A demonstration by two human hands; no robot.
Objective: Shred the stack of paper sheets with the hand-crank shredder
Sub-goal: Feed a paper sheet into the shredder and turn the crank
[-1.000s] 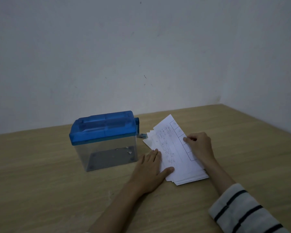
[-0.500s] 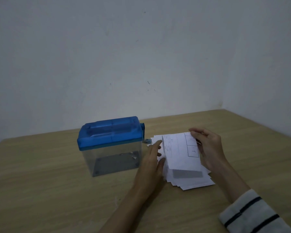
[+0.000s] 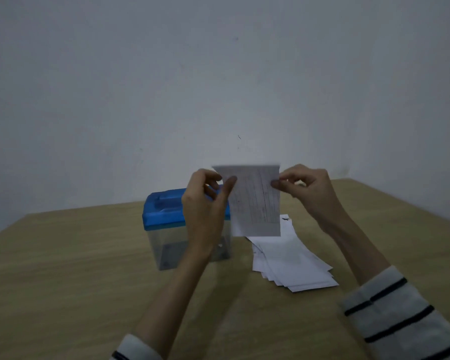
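Note:
A single printed paper sheet (image 3: pixel 256 201) hangs upright in the air, pinched at its left edge by my left hand (image 3: pixel 205 203) and at its right edge by my right hand (image 3: pixel 305 189). Behind my left hand stands the hand-crank shredder (image 3: pixel 164 216), a clear bin with a blue lid, partly hidden by that hand and the sheet. The stack of paper sheets (image 3: pixel 291 261) lies fanned out on the table to the right of the shredder, below the raised sheet. The crank is hidden.
The wooden table (image 3: pixel 63 268) runs to a plain grey wall at the back and to a corner at the right. My striped sleeves show at the bottom edge.
Both hands lifted one sheet off the stack and raised it upright above the table, beside the shredder's lid. The stack stays on the table. The view has moved closer.

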